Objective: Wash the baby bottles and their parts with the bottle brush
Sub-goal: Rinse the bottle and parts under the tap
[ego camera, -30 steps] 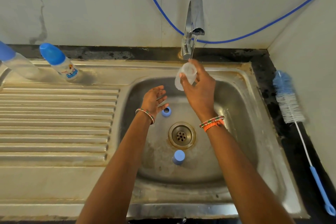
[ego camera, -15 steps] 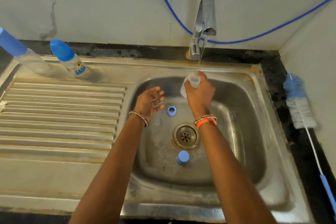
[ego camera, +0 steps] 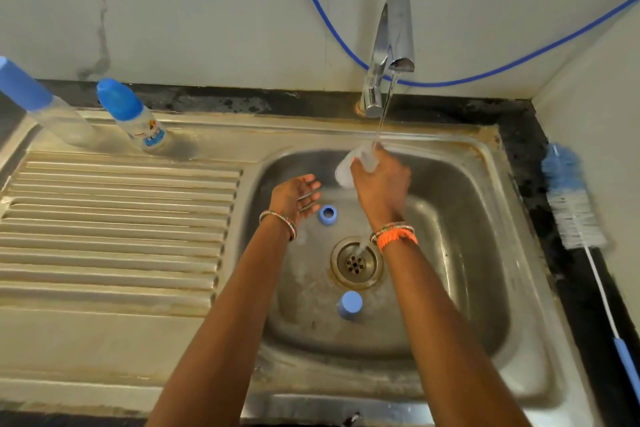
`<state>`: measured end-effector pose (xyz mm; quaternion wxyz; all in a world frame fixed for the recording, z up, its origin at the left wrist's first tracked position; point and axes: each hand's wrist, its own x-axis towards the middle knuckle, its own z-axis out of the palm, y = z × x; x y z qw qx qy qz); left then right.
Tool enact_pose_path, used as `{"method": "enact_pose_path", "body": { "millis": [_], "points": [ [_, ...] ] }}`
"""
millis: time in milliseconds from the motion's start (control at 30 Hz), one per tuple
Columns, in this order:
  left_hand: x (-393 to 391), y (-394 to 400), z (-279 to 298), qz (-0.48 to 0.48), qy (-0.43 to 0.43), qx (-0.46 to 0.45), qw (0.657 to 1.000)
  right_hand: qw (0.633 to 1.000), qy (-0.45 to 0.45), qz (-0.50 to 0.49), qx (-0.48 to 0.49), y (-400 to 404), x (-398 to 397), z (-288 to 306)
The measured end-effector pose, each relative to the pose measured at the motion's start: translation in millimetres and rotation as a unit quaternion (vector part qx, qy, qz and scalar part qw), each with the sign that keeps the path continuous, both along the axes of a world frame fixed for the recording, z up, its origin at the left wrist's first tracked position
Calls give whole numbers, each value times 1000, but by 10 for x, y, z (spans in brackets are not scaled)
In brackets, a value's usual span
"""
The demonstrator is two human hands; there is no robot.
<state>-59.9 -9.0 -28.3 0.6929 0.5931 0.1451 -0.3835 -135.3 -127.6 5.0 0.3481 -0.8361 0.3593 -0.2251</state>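
Your right hand (ego camera: pixel 379 184) covers most of the clear bottle (ego camera: pixel 346 172), so its mouth stays hidden from you. The taller capped bottle (ego camera: pixel 41 104) is cut at the left edge, the bottle brush (ego camera: pixel 571 204) handle at the right. The small bottle's label (ego camera: pixel 150 135) is unreadable.

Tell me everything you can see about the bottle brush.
The bottle brush lies flat on the dark counter right of the sink, untouched by either hand. Its head has a blue tuft at the far tip, then white bristles. A thin white stem runs toward the camera to a blue handle at the frame's edge.
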Motion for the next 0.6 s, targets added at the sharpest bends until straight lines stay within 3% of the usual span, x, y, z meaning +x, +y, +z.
{"method": "enact_pose_path", "body": {
  "millis": [67,167,300,333,400,467,500,567,600],
  "points": [
    [12,44,-25,2,8,8,1000,997,-76,-19,4,-4,21,67],
    [15,83,-22,15,24,31,999,999,32,28,-12,-20,47,22],
    [12,102,-16,14,15,8,1000,997,-78,-11,-22,-2,29,135],
    [21,93,-8,11,15,11,1000,998,-55,3,-18,-9,32,128],
    [-9,83,21,1,17,18,1000,1000,3,22,18,-44,40,36],
    [-19,37,71,-1,3,-2,1000,990,-45,-24,128,-101,55,44],
    [-30,18,102,-11,-15,-7,1000,964,-97,-56,241,-134,35,65],
    [-89,-18,205,-37,-71,-16,997,843,-168,-73,506,-137,-35,103],
    [-112,-51,269,-42,-104,-30,993,786,-180,-70,587,-133,-71,130]
  ]
}}
